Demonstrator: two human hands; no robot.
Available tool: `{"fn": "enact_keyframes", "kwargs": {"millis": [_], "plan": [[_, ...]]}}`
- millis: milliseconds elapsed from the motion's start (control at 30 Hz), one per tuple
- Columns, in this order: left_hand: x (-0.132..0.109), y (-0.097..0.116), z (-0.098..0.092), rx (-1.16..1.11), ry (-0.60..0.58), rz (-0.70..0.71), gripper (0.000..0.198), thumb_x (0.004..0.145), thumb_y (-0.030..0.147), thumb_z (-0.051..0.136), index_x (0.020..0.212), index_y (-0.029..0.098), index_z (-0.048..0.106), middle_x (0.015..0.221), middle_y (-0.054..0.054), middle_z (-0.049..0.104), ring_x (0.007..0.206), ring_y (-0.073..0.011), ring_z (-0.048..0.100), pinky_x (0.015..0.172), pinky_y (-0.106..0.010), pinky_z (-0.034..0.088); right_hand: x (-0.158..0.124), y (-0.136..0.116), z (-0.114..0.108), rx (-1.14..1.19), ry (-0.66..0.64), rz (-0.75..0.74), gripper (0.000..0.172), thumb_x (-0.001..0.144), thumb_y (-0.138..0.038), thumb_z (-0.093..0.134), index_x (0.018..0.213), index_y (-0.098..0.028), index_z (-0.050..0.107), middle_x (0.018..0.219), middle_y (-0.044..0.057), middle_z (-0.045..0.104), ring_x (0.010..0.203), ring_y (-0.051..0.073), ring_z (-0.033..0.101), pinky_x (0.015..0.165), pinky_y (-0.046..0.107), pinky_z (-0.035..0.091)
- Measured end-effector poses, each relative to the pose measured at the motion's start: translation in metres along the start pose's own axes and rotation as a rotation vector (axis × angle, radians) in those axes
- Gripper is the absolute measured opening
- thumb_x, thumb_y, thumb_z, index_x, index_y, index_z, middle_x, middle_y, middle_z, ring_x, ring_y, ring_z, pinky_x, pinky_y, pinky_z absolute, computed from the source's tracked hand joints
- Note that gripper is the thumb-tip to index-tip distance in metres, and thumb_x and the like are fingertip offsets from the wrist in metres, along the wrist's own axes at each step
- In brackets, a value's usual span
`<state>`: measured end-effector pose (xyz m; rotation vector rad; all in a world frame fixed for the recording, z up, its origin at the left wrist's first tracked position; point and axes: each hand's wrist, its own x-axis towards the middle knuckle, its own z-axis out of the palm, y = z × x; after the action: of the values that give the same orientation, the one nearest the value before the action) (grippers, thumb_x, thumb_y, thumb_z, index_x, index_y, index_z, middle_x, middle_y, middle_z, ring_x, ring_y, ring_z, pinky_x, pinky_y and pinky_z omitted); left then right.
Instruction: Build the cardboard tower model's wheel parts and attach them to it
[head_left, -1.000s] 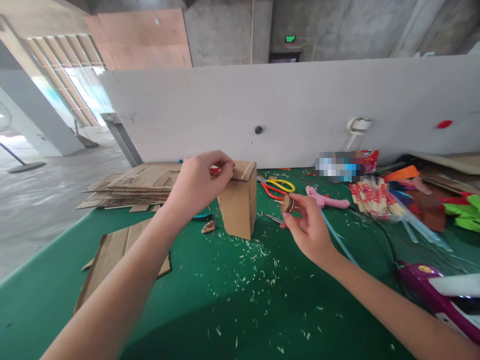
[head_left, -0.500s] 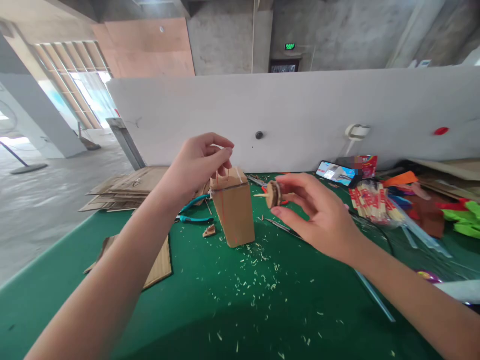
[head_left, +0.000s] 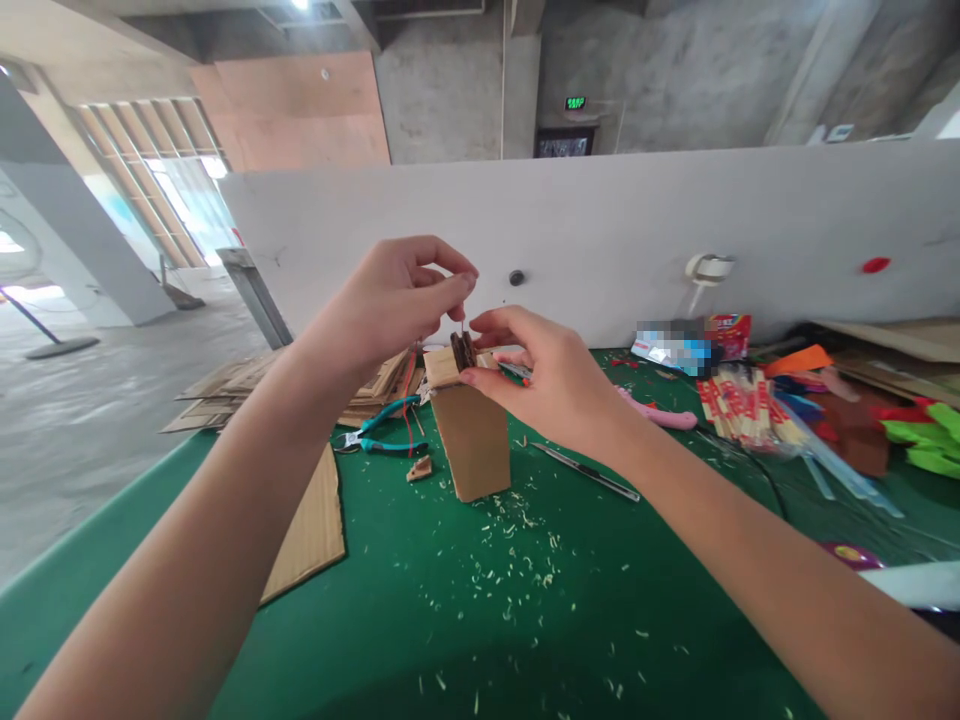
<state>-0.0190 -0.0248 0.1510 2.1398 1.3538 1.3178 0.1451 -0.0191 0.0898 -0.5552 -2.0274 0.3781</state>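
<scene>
A tall cardboard box [head_left: 476, 445] stands upright on the green table. Above its top, my left hand [head_left: 409, 295] pinches a thin red string [head_left: 410, 400], part of which hangs down left of the box. My right hand [head_left: 532, 365] holds a small round cardboard spool [head_left: 463, 352] by its edges, at the top of the box. The two hands are close together, with the spool just below my left fingertips. Whether the spool touches the box is hard to tell.
Teal pliers [head_left: 382, 432] and a cardboard scrap [head_left: 420, 468] lie left of the box, a craft knife [head_left: 585, 472] right of it. Farther right are a pink tool [head_left: 660, 412] and packaged sticks [head_left: 750, 405]. Flat cardboard [head_left: 311, 525] lies front left; shavings are scattered in front.
My right hand has moved left with the spool, to the box top beside my left hand. My left hand has risen slightly, and the string now hangs left of the box.
</scene>
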Motion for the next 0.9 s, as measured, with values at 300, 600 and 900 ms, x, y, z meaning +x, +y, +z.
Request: {"fn": "enact_keyframes", "kwargs": {"millis": [300,600,900], "plan": [[-0.009,0.003,-0.001,-0.049,0.086,0.064,0.016,0.078,0.03,0.057,0.086,0.016,0.063,0.063,-0.003,0.054,0.065,-0.0167,0.059,0.058,-0.031,0.049,-0.001,-0.002,0.013,0.111,0.124,0.02,0.019,0.083,-0.025,0.057,0.101,-0.021,0.053,0.106,0.003,0.06,0.1,0.017,0.058,0.082,0.034,0.052],[-0.013,0.009,-0.001,-0.02,0.055,0.084,0.014,0.083,0.026,0.056,0.091,0.018,0.063,0.064,-0.001,0.057,0.058,-0.0131,0.059,0.055,-0.027,0.045,-0.001,0.002,0.016,0.109,0.167,0.048,0.02,0.084,-0.025,0.057,0.103,-0.021,0.053,0.106,0.003,0.06,0.097,0.016,0.058,0.083,0.034,0.051],[-0.056,0.005,0.002,0.09,-0.13,0.133,0.01,0.077,0.028,0.063,0.087,0.026,0.066,0.056,0.003,0.059,0.044,-0.0108,0.054,0.039,-0.022,0.038,-0.003,0.012,0.02,0.118,0.211,0.091,0.02,0.086,-0.03,0.053,0.105,-0.022,0.051,0.103,0.003,0.06,0.089,0.014,0.059,0.078,0.03,0.051]]}}
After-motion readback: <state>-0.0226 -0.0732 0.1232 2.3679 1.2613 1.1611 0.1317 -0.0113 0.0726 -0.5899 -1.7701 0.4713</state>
